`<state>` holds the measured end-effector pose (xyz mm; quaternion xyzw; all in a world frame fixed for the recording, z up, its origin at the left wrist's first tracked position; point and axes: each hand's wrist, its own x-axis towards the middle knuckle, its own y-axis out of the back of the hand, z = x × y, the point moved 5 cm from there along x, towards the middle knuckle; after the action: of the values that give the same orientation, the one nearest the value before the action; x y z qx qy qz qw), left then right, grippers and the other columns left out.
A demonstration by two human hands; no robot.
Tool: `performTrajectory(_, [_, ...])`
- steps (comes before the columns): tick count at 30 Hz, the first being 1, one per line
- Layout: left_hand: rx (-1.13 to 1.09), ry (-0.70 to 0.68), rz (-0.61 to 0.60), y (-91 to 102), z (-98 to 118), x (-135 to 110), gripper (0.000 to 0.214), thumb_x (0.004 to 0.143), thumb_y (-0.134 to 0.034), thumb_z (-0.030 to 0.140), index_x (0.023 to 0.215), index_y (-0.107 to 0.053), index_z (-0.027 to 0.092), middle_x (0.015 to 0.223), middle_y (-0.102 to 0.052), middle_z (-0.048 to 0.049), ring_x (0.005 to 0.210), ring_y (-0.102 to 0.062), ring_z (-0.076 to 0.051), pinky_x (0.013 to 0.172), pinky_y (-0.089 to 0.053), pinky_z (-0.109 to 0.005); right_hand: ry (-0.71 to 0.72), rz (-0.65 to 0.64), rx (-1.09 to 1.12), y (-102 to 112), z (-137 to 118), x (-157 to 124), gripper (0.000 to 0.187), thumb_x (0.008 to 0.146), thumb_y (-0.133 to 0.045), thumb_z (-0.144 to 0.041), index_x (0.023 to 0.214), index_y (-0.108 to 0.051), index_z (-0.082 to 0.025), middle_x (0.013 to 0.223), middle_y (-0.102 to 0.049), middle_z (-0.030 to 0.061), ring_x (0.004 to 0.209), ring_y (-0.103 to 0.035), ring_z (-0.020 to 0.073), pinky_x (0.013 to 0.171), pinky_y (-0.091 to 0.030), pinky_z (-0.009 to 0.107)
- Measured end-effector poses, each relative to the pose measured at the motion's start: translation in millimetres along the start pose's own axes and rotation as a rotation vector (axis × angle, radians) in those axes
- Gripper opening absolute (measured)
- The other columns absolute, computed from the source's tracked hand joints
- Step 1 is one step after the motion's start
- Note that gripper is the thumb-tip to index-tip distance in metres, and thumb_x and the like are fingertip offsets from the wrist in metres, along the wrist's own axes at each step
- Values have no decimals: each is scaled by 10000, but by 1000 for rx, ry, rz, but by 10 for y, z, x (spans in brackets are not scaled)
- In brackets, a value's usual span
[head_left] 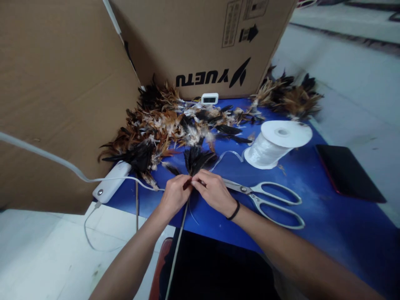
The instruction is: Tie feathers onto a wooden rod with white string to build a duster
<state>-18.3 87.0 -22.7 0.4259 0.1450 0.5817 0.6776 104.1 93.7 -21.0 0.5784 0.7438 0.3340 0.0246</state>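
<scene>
My left hand [175,192] and my right hand [215,191] meet over the front of the blue table, fingertips pinched together. Between them is the top of a thin pale rod [178,250], which slants down towards my lap. Black feathers [199,159] fan out just beyond my fingertips, at the rod's upper end. My fingers hide the join itself. A fine clear strand [194,216] hangs below my hands. Large scissors [250,191] lie beside my right hand, their blade tips hidden by it. Behind them stands a spool of white ribbon [265,148], its loose end [229,152] trailing towards my hands.
Brown and black feather bunches [162,125] cover the table's back left, with more feathers [290,98] at the back right. A cardboard box [193,46] rises behind a small digital display [209,98]. A white power bank [112,181] with cables lies left, a dark phone [350,171] right.
</scene>
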Motion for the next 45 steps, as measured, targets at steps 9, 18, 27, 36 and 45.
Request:
performTrajectory(9, [-163, 97, -33, 15, -148, 4, 64, 772, -551, 144, 753, -607, 169, 683, -609, 11, 628, -536, -101, 618, -397, -204, 39, -2, -10, 55, 20, -21, 271, 792, -544, -85, 1030, -569, -211, 1001, -559, 45, 787, -568, 134, 715, -470, 264])
performTrajectory(18, [-305, 186, -111, -17, -241, -33, 54, 789, -529, 209, 783, -575, 180, 631, -563, 25, 586, -525, -97, 580, -413, -202, 67, -88, -218, -38, 23, -10, 218, 900, -450, -181, 833, -658, -181, 762, -623, 41, 740, -592, 144, 723, -438, 264])
performTrajectory(27, [-584, 363, -142, -21, -336, 12, 131, 734, -610, 258, 716, -533, 154, 592, -557, 23, 544, -545, -93, 540, -456, -215, 139, -118, -221, -50, -70, -52, 222, 881, -466, -173, 742, -638, -173, 719, -606, 34, 698, -557, 136, 671, -408, 253])
performTrajectory(36, [-619, 350, -120, 7, -331, 22, 140, 671, -663, 203, 644, -549, 128, 595, -574, 13, 551, -525, -80, 560, -433, -209, 41, -3, 35, -23, 6, 35, 169, 842, -449, -92, 887, -584, -184, 865, -613, 32, 818, -561, 135, 757, -426, 261])
performTrajectory(45, [-188, -85, -117, 113, -165, -1, 83, 752, -578, 127, 719, -640, 171, 764, -683, -24, 739, -626, -130, 731, -479, -251, -22, -50, 54, -112, 107, 71, 188, 769, -490, -44, 868, -565, -187, 810, -615, 15, 769, -582, 136, 728, -448, 269])
